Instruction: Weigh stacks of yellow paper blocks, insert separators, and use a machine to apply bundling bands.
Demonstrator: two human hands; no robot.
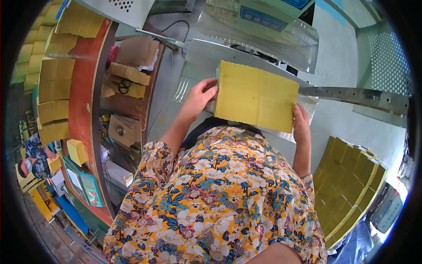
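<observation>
A flat yellow cardboard piece (257,97), likely a folded carton, lies level in front of my body, with a faint crease running across its middle. My left hand (198,100) grips its left edge, thumb near the top face and fingers curled at the side. At the lower right edge my right hand (301,122) holds it, its fingertips against the rim. The undersides of both grips are hidden by the cardboard. Beneath and beyond it is a metal machine table (204,50) with a clear plastic cover (259,35).
On the left runs a red-topped bench (85,83) with yellow cartons (55,79), a teal-framed scale (83,182) and a shelf of cardboard (127,79). Stacked yellow cartons (347,185) stand at right, below a metal bar (358,94). Another person (37,152) works at far left.
</observation>
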